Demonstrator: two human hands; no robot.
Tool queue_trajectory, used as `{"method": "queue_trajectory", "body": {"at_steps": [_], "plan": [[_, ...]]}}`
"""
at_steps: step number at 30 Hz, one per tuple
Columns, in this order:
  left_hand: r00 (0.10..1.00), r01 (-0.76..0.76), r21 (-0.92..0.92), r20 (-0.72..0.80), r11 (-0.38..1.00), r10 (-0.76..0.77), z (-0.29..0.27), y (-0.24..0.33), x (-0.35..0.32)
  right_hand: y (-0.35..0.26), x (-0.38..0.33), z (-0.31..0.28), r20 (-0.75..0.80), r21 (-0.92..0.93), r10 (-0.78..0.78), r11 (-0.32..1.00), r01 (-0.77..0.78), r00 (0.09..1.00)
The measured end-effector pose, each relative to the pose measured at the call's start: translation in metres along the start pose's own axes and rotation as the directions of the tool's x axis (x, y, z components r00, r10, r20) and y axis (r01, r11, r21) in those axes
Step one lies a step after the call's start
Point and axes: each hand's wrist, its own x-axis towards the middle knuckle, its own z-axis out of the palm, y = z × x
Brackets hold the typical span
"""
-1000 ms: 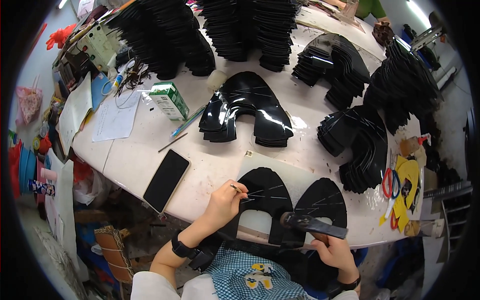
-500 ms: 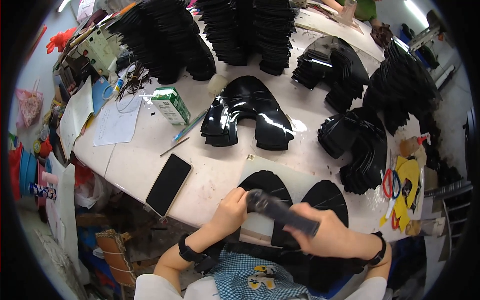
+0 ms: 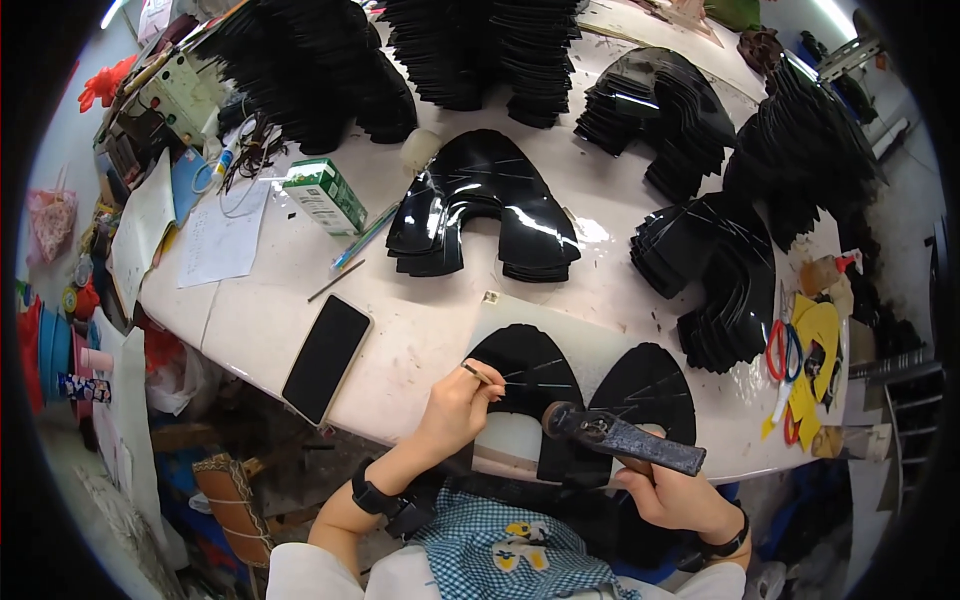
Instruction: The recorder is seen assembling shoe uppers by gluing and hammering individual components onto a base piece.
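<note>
My right hand (image 3: 678, 492) grips a hammer (image 3: 625, 440), whose dark, worn head lies crosswise above the black pieces. My left hand (image 3: 458, 408) has its fingertips pinched together over a black arch-shaped piece (image 3: 525, 362). Something thin and dark shows at those fingers, too small to name. A second black arch-shaped piece (image 3: 645, 385) lies to the right, partly behind the hammer. Under both is a pale, translucent board (image 3: 510, 440) at the table's near edge. Pale lines cross both pieces.
Farther back lies a glossy stack of black arches (image 3: 485, 180); more stacks (image 3: 700, 270) stand right and behind. Left are a phone (image 3: 327, 358), a green-white box (image 3: 325, 196) and papers (image 3: 225, 235). Scissors (image 3: 785, 355) and yellow scraps (image 3: 818, 345) lie at the right edge.
The hammer has moved right and away from my left fingers, with my right hand lower. My left fingers stay pinched near the same piece. The whole view has shifted slightly.
</note>
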Motion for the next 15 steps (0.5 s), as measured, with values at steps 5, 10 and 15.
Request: {"method": "queue_trajectory", "body": {"at_steps": [5,10,15], "plan": [[1.000,0.002,0.067,-0.012,0.998,-0.001,0.0017,0.0005,-0.0003,0.0012,-0.0046,0.0007,-0.030,0.028,0.030,0.999,-0.030,0.999],[1.000,0.011,0.056,-0.021,0.998,-0.009,0.0015,0.0002,-0.0002,0.0022,-0.0061,0.0006,0.018,-0.030,0.060,0.998,-0.059,0.998],[0.998,-0.060,0.097,-0.021,0.993,0.062,0.0029,0.0026,0.0015,0.0038,-0.0067,0.0026,0.031,-0.072,0.024,0.997,-0.022,0.999]]}}
